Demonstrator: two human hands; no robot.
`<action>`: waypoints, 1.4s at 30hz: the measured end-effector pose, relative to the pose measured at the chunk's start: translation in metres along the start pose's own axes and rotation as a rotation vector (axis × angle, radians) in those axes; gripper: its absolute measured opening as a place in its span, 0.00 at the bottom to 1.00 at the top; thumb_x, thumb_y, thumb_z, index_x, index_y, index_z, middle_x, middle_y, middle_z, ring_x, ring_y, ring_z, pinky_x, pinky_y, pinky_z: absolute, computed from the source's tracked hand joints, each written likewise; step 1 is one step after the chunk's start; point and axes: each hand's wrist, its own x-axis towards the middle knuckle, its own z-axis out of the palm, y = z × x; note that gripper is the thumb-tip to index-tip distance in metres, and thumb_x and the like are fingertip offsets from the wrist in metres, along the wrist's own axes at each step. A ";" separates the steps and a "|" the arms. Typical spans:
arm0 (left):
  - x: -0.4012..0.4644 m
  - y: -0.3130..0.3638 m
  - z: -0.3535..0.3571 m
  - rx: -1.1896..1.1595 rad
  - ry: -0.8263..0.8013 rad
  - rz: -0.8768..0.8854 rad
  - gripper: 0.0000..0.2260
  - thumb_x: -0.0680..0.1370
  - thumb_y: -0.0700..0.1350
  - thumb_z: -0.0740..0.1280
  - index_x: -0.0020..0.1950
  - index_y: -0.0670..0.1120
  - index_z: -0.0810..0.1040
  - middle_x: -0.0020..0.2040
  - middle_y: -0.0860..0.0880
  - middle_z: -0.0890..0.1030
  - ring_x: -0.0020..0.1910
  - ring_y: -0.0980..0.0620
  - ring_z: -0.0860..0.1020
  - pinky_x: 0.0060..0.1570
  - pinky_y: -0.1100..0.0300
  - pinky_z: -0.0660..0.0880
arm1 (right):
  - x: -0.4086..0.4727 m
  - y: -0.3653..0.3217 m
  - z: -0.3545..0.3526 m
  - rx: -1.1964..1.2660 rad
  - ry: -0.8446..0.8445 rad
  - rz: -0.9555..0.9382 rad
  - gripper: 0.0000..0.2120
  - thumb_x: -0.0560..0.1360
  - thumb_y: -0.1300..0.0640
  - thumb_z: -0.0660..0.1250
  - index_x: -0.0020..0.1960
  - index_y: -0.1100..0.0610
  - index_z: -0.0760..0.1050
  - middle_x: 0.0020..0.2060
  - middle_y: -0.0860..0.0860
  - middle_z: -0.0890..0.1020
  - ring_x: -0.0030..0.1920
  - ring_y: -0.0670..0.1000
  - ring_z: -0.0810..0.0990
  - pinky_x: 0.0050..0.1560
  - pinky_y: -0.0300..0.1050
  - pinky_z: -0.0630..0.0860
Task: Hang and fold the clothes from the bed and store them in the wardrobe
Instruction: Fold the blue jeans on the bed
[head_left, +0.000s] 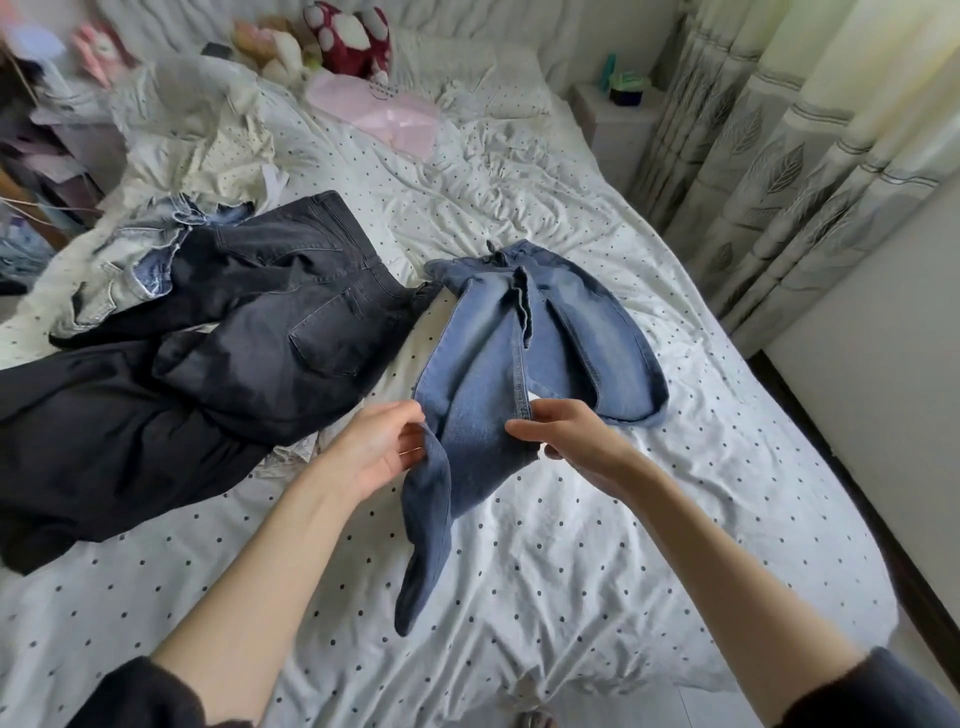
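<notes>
Jeans (524, 353) in blue are being held up off the bed (597, 545) by both hands. The near edge of the cloth is being pinched by the left hand (382, 449) with thumb and curled fingers, and the middle seam is being pinched by the right hand (563, 441) in the same way. The far part of the jeans is being left to rest on the bed just past the hands, and one leg is being left to hang down between the arms. The jeans are likely being held like this so that the legs can be lined up for folding.

Black jeans (291, 306) are lying spread out to the left of the left hand, touching the blue pair at one corner. Past them, a heap of pale clothes (192, 150) is waiting. A pink garment (389, 111) is lying far beyond the hands, near the pillow.

The fingertips of both hands are being hidden by the cloth. The heap is blurred, so its pieces cannot be told apart. The wardrobe is not being shown. The toys (348, 36) at the head of the bed are being cut off by the top edge.
</notes>
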 end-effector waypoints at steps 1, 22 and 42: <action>-0.004 0.004 0.001 0.009 -0.004 0.002 0.15 0.76 0.30 0.57 0.31 0.42 0.67 0.19 0.50 0.68 0.18 0.56 0.68 0.19 0.66 0.67 | -0.004 -0.002 -0.003 -0.012 0.002 0.004 0.06 0.74 0.59 0.69 0.42 0.59 0.73 0.35 0.53 0.68 0.34 0.46 0.64 0.35 0.40 0.58; -0.053 -0.096 -0.007 0.239 0.039 -0.044 0.04 0.80 0.39 0.63 0.50 0.44 0.77 0.42 0.46 0.81 0.37 0.51 0.79 0.34 0.62 0.74 | -0.060 0.051 -0.008 -0.311 -0.019 0.111 0.22 0.72 0.56 0.72 0.28 0.54 0.61 0.23 0.45 0.63 0.23 0.43 0.61 0.23 0.33 0.57; 0.018 -0.092 -0.002 1.104 0.043 0.083 0.13 0.79 0.43 0.62 0.64 0.44 0.72 0.57 0.46 0.78 0.53 0.48 0.76 0.51 0.62 0.69 | -0.021 0.110 -0.017 -0.296 -0.037 0.353 0.21 0.79 0.52 0.62 0.70 0.58 0.66 0.61 0.57 0.78 0.56 0.54 0.78 0.52 0.43 0.71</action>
